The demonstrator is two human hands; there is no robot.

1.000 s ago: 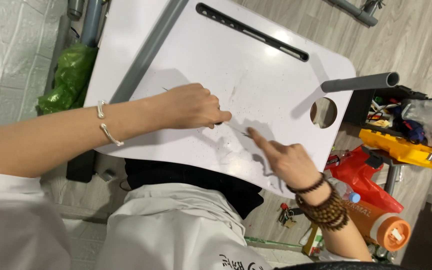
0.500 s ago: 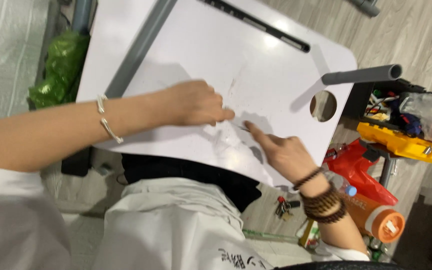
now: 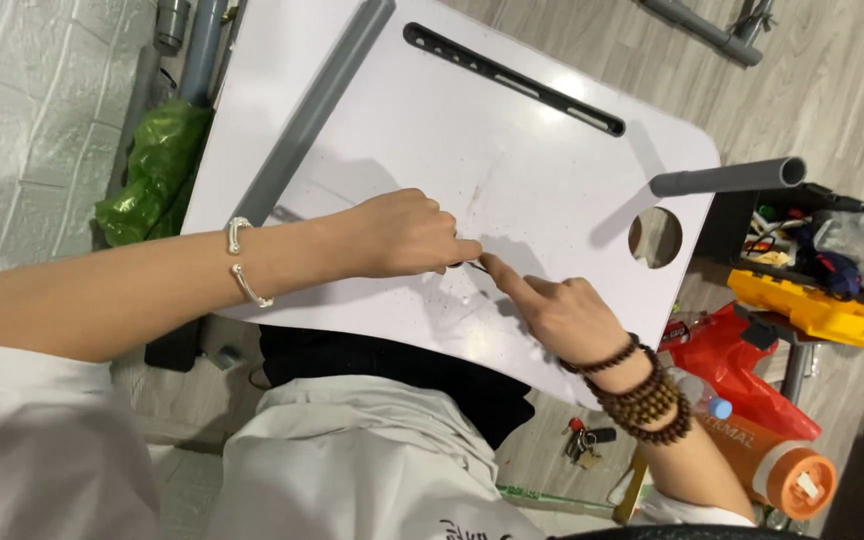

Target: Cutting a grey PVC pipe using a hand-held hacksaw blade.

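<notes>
We see a white tabletop point(image 3: 552, 170) with rounded corners, bearing a long black slotted strip point(image 3: 512, 78) near its far edge and a round hole point(image 3: 655, 238) at one corner. A grey bar point(image 3: 312, 110) crosses it, dark specks dot its middle, and both our hands rest there.

Bare white tabletop point(image 3: 512, 150) beyond grey tube point(image 3: 317, 100)

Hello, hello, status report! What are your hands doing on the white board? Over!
Left hand pinching a small dark item against the white board. Right hand pointing, forefinger at the same spot. Grey tube lies across the board, clear of both hands.
</notes>
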